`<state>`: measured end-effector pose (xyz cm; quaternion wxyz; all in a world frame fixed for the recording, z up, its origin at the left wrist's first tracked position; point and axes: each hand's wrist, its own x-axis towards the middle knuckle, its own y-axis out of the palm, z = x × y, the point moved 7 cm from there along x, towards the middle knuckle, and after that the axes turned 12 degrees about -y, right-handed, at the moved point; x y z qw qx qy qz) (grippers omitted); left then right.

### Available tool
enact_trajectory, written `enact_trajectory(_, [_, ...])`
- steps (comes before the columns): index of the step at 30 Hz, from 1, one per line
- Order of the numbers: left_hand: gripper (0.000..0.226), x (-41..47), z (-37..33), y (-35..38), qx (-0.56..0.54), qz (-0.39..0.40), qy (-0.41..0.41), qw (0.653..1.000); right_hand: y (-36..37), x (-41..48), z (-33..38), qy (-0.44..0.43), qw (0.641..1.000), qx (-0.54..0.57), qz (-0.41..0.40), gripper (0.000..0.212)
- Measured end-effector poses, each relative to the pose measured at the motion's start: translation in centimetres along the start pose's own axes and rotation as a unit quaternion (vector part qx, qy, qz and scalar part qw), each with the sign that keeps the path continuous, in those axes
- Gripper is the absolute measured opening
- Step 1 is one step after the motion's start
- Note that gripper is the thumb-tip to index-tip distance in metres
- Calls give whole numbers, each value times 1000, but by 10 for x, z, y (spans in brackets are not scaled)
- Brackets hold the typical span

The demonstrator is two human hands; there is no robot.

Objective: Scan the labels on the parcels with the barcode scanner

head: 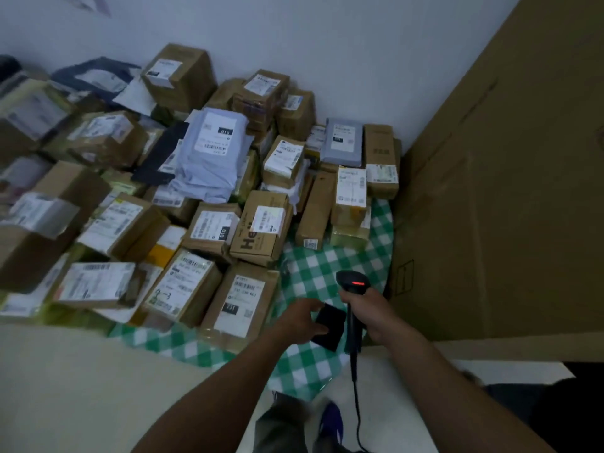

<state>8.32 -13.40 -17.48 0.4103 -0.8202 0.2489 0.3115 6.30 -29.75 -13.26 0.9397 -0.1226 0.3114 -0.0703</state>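
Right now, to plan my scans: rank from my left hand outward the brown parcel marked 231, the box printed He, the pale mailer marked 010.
1. Brown parcel marked 231, beside the left hand.
2. Box printed He, mid-pile.
3. Pale mailer marked 010, farther back, on top.

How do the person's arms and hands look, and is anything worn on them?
The left forearm and right forearm are bare, no sleeves in view. The left hand and right hand wear no gloves; no watch, ring or bracelet shows.
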Motion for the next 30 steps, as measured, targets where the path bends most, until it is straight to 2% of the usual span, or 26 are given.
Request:
enact_trajectory(7, [6, 4, 26, 18, -61, -55, -39, 996, 20, 17, -22, 9, 999, -44, 4, 27])
enact_trajectory(9, [22, 11, 36, 23, -99, -63, -49, 992, 24, 23, -25, 17, 996, -82, 6, 34])
enact_trajectory(13, [10, 15, 47, 27, -205, -73, -58, 974, 29, 36, -23, 21, 991, -129, 22, 35])
enact_trajectory(19, [12, 18, 49, 26, -283, -70, -63, 954, 49, 48, -28, 26, 986, -163, 39, 49])
enact_trajectory(23, [11, 22, 49, 22, -262, -68, -57, 961, 55, 49, -27, 27, 983, -175, 43, 53])
enact_trajectory(26, [24, 20, 46, 18, -222, -52, -51, 972, 55, 46, -24, 29, 981, -181, 69, 54])
enact_trajectory(30, [24, 10, 31, -12, -184, -104, -20, 977, 46, 30, -6, 28, 974, -199, 101, 59])
